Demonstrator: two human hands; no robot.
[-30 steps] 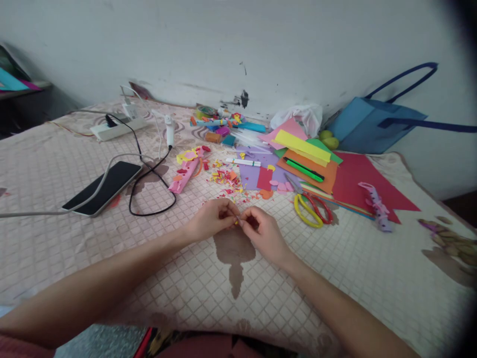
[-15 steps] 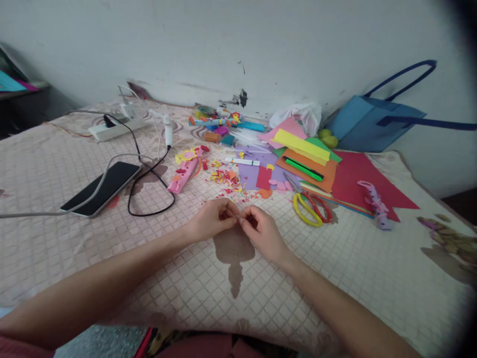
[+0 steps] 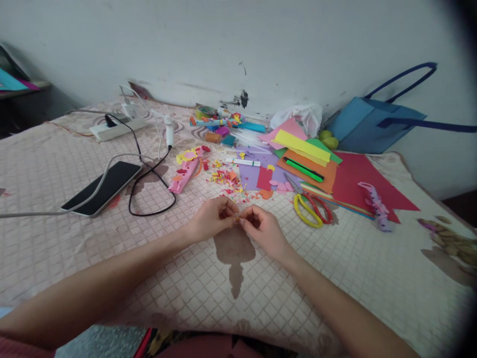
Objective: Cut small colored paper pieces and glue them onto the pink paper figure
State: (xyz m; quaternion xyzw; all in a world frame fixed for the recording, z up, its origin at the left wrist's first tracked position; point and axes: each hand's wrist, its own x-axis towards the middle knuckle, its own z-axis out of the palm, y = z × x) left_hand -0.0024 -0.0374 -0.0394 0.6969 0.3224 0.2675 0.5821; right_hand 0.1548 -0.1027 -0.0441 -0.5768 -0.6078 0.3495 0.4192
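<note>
My left hand [image 3: 214,217] and my right hand [image 3: 263,228] meet above the front middle of the table, both closed in a pinch. Between their fingertips is a tiny yellowish piece [image 3: 237,219], too small to name. Just beyond the hands lie scattered paper scraps [image 3: 227,178] in red, yellow and pink. To the right of my right hand rest scissors [image 3: 308,209] with yellow and red handles. A pink paper strip [image 3: 184,175] with cut shapes lies beyond my left hand.
A phone [image 3: 102,188] with cables and a power strip [image 3: 117,128] lie at the left. Coloured paper sheets [image 3: 367,179], a green cutter [image 3: 303,169] and white markers [image 3: 243,162] are at the back right. A blue bag [image 3: 372,124] leans by the wall.
A tiny yellowish piece now shows between my fingertips, where it was barely visible before. Both hands stay nearly in place.
</note>
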